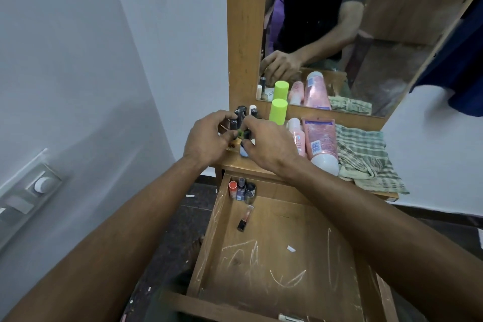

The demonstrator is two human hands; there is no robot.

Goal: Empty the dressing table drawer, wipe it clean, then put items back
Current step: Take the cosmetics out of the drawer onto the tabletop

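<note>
Hidden: I can't make out the tiny bottles between both hands.
Left hand (206, 138): grip pinching small green-capped bottle (240, 134).
Right hand (266, 146): grip clamped on small black-capped bottle (245, 142).
Open wooden drawer (277, 251): I count four small items left.

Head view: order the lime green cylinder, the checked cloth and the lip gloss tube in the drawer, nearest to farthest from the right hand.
From the right hand:
1. Lime green cylinder, just behind it on the tabletop.
2. Lip gloss tube, below in the drawer.
3. Checked cloth, far right of the tabletop.

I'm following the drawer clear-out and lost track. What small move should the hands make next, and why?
Probably set the small bottles down on the tabletop, then reach back into the drawer: a lip gloss tube and three small containers remain inside it.
</note>
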